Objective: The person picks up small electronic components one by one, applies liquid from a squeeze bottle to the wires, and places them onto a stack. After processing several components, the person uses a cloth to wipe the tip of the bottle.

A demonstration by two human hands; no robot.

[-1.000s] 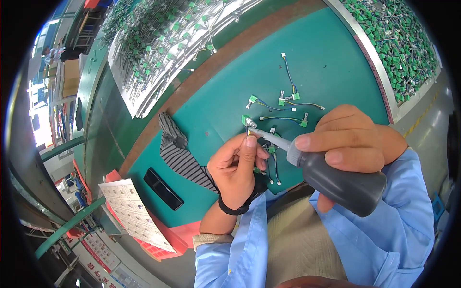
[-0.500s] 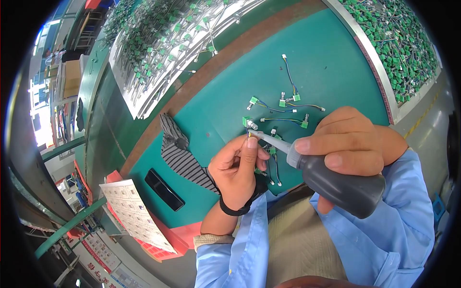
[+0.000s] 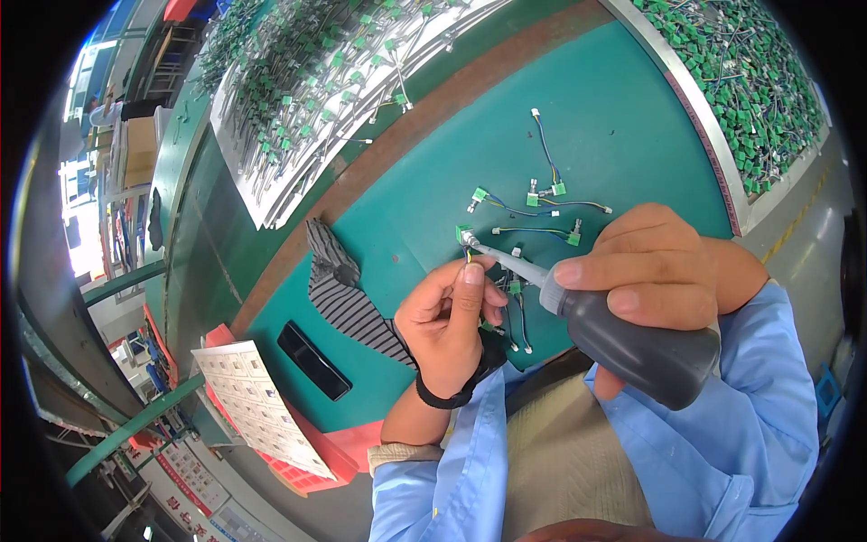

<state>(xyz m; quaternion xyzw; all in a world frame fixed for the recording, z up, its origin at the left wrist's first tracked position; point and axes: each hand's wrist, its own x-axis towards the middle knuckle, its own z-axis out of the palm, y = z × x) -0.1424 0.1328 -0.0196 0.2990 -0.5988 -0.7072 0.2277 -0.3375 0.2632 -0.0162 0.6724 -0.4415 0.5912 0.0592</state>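
Note:
Between thumb and fingers, my left hand pinches the wires of a small green-and-metal potentiometer, its body standing above my fingertips. My right hand is wrapped round a dark squeeze bottle with a long grey nozzle. The nozzle's tip is at the metal part of the potentiometer; whether they touch I cannot tell. Several like parts with wire leads lie on the green mat, one wired potentiometer just beyond my right hand. More lie partly hidden behind my left fingers.
A striped sleeve and a black phone lie left of my left hand. Heaps of wired green parts fill a white-lined tray at the far left and a metal-edged bin at the far right. A printed sheet leans on a red crate.
The nozzle tip and the potentiometer have shifted slightly against each other. Both hands keep their grips, and the view has moved a little.

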